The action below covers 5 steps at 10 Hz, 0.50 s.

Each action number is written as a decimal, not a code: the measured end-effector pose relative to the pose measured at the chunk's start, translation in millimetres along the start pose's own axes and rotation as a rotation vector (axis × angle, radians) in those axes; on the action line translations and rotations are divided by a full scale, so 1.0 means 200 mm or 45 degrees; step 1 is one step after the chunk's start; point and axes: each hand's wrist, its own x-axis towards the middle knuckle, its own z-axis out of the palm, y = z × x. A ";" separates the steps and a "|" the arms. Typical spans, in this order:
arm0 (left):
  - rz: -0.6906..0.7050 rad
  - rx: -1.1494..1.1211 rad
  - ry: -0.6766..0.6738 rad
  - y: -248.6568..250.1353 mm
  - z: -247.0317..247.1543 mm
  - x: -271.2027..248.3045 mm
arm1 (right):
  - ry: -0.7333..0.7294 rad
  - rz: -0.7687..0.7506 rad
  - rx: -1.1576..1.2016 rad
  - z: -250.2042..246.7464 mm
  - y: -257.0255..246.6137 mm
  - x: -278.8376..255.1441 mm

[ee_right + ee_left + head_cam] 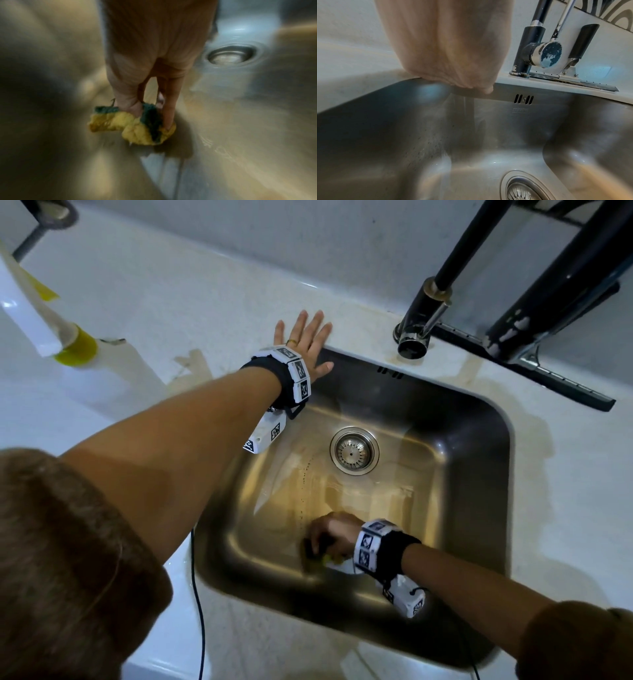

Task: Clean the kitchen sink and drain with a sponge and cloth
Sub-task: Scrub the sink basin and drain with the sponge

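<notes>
Sponge (317, 556) sits low in the sink (479, 419), near its front wall, mostly hidden under the right hand (334, 534), whose fingers curl down over it. Seen from the head, only a dark edge and a bit of yellow peek out below the knuckles. The drain (354, 450) lies well apart from the sponge, toward the back of the basin. The left hand (305, 340) lies flat on the pale bench (191, 302) at the sink's back left corner, fingers straight and spread, holding nothing, thumb reaching over the rim. A dark tap (423, 320) stands behind the sink, a squeegee (534, 371) beside it, and a white spray bottle (68, 337) with a yellow collar lies off to the left.

From the left wrist, the heel of the left hand (447, 44) rests on the sink rim (368, 94); its fingers are out of view. Below lie the overflow slots (523, 99) and part of the drain (520, 189). The tap (534, 44) and squeegee (583, 42) stand on the bench behind.

From the right wrist, blurred by motion, the grip is plain: the right hand (150, 70) pinches the crumpled sponge (133, 125), yellow with a dark green scrub side, between thumb and fingers (171, 102), pressing it on the sink floor (240, 135). The drain (231, 56) lies beyond, to the right.
</notes>
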 end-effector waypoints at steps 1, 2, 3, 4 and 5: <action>0.001 -0.004 0.002 0.00 0.01 0.01 | 0.397 0.177 0.089 -0.17 0.12 0.08; 0.002 0.003 0.018 -0.01 0.02 0.01 | 0.745 0.268 0.123 -0.35 0.17 0.15; 0.010 0.006 0.021 -0.01 0.02 0.01 | 0.923 0.443 0.198 -0.48 0.18 0.23; 0.015 0.010 0.026 -0.01 0.03 0.02 | 0.833 0.562 0.263 -0.48 0.18 0.30; 0.013 0.020 0.047 -0.01 0.03 0.02 | 0.841 0.614 0.239 -0.46 0.16 0.33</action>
